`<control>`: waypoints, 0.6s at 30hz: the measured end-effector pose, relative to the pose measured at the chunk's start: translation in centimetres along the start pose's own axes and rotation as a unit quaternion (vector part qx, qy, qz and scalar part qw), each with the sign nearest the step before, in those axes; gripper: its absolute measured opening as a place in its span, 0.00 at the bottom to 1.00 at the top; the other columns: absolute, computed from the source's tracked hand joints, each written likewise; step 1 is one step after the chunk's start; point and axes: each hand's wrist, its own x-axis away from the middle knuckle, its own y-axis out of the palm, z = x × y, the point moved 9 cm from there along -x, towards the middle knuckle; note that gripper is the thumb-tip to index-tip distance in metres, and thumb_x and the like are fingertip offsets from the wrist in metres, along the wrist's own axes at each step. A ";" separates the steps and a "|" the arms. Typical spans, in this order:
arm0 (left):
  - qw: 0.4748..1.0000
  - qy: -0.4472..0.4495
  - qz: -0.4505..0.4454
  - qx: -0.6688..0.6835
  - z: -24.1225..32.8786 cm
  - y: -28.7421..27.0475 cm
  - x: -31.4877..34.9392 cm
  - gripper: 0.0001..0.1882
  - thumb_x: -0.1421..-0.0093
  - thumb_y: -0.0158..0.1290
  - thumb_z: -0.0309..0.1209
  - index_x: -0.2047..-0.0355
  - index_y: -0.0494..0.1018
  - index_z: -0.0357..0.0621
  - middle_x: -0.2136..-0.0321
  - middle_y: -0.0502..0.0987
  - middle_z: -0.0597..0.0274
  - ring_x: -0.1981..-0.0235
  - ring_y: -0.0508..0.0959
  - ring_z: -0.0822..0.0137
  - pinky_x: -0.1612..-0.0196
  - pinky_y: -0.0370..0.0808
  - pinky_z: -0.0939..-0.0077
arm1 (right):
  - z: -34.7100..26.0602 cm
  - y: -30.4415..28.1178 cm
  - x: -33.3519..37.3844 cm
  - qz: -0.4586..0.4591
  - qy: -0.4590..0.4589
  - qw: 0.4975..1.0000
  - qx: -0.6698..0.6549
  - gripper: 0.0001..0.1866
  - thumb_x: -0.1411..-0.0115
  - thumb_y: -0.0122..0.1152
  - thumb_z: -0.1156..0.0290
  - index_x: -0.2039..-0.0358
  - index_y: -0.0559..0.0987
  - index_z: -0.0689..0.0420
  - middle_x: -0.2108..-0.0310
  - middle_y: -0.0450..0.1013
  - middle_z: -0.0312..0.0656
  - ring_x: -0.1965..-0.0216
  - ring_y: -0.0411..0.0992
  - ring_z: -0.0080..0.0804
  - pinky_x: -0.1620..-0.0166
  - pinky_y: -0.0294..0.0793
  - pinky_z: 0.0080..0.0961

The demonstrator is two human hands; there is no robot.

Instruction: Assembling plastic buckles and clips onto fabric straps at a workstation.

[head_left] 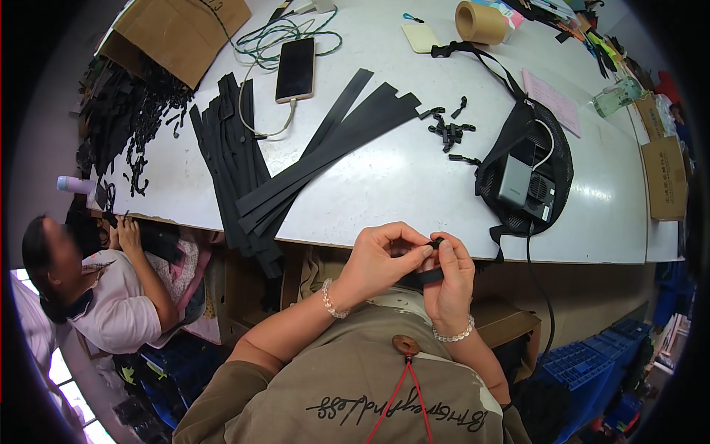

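Observation:
My left hand (381, 259) and my right hand (452, 277) meet just in front of the table edge. Between their fingertips they pinch a small black piece (435, 242), too small to make out fully. A black strap (429, 276) runs across the right palm, held by the curled fingers. Beyond my hands, flat black straps (340, 144) lie fanned on the white table (355, 200). More straps (229, 155) are bunched to their left, hanging over the edge. Several small black plastic clips (450, 133) lie loose on the table's right half.
A phone (295, 70) on a cable lies at the back. On the right is a black mesh bag (558, 148) with devices in it. A cardboard box (181, 37) and heaped black straps (118, 111) stand far left. A co-worker (111, 296) sits at the left.

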 end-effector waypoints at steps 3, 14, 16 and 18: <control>1.000 0.001 -0.001 0.013 -0.3 0.0 -0.1 0.03 0.46 0.54 0.18 0.70 0.73 0.32 0.73 0.77 0.61 0.71 0.76 0.77 0.68 0.75 0.84 | 0.0 0.1 -0.1 0.001 -0.009 1.000 0.001 0.08 0.37 0.49 0.73 0.62 0.74 0.63 0.71 0.72 0.35 0.74 0.64 0.16 0.69 0.66 0.15; 0.999 0.005 0.011 0.033 -0.2 0.1 -0.1 0.02 0.45 0.53 0.18 0.71 0.72 0.33 0.74 0.76 0.61 0.73 0.76 0.76 0.69 0.75 0.84 | -0.9 0.4 -0.5 -0.029 -0.053 0.996 0.065 0.09 0.37 0.50 0.72 0.62 0.73 0.64 0.76 0.70 0.35 0.76 0.65 0.18 0.71 0.68 0.15; 0.999 -0.002 0.014 0.042 -0.5 0.0 -0.1 0.02 0.45 0.53 0.18 0.71 0.72 0.33 0.74 0.76 0.61 0.73 0.76 0.76 0.70 0.75 0.84 | -0.9 0.6 -0.5 -0.036 -0.052 0.996 0.065 0.09 0.37 0.50 0.72 0.62 0.73 0.64 0.76 0.69 0.35 0.76 0.65 0.18 0.71 0.68 0.16; 0.999 -0.004 0.020 0.034 -0.4 0.0 -0.1 0.02 0.45 0.53 0.18 0.71 0.72 0.33 0.75 0.76 0.61 0.73 0.76 0.76 0.70 0.75 0.84 | -0.9 0.7 -0.5 -0.043 -0.052 0.996 0.064 0.09 0.37 0.50 0.72 0.61 0.73 0.64 0.76 0.69 0.36 0.76 0.65 0.18 0.71 0.69 0.16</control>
